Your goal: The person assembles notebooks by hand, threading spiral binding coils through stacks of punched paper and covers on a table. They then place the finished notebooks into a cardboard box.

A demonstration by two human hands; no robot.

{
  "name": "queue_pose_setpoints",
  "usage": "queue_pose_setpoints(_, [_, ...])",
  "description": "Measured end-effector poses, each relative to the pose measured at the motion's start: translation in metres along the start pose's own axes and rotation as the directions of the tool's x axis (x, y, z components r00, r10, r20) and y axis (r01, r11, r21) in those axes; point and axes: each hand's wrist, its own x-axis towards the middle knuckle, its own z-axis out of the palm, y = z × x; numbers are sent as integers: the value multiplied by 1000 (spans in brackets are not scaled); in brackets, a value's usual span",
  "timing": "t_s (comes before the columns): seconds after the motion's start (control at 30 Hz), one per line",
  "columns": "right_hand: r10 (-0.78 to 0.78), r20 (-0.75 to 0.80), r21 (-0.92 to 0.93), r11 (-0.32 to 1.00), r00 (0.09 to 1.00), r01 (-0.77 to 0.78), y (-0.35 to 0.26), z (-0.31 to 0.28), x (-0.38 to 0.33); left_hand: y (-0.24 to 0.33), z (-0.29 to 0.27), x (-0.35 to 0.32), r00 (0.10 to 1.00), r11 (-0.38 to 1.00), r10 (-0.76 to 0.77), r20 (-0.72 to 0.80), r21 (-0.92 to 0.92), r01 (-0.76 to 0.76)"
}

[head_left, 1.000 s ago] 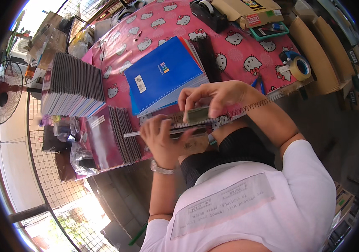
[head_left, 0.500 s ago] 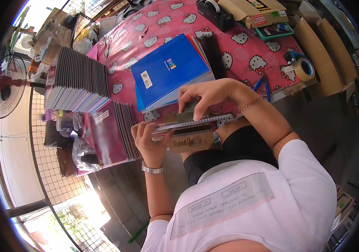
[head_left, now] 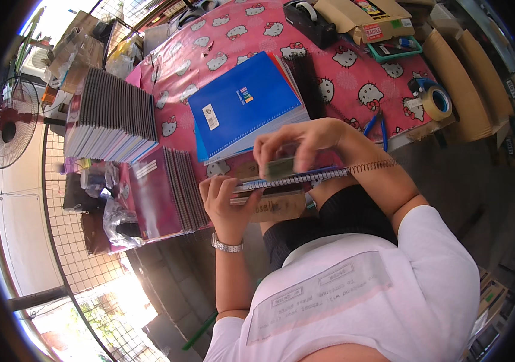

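My left hand pinches the left end of a notebook, thumb in front and fingers behind. The notebook stands on edge at the table's near side, its punched spine upward, against a tan board with handwriting. My right hand bends over the spine, its fingers around a small greenish block that rests against it; the fingertips are slightly blurred. A thin dark wire coil runs along the spine and sticks out past its right end, across my right forearm.
Blue notebooks lie behind my hands. To the left stand a tall notebook stack and maroon notebooks. Dark coils, blue-handled pliers, a tape roll and a green tray are at the right. A fan stands far left.
My left hand and the notebook have shifted a little to the right. The right hand has moved slightly right with the greenish block. More of the coil now shows beyond the spine's right end.
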Motion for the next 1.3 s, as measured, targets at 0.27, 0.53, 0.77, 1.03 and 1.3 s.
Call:
queue_pose_setpoints(0.27, [-135,106,318,943,985,95,-3,-2,0,5,3,9,999,999,-11,40,-29,12])
queue_pose_setpoints(0.53, [209,-115,-179,957,971,-227,-3,-4,2,7,-2,8,997,997,-39,72,-63,43])
queue_pose_setpoints(0.77, [126,-178,-353,918,976,-183,4,-10,6,-21,-24,18,972,995,42,230,-93,-21])
queue_pose_setpoints(1.03, [80,-96,-232,968,992,-101,-9,-9,6,-43,-21,14,874,701,-240,423,-547,457])
queue_pose_setpoints(1.3, [-99,33,209,974,995,90,5,-7,8,-47,-18,16,793,567,-333,510,-564,601])
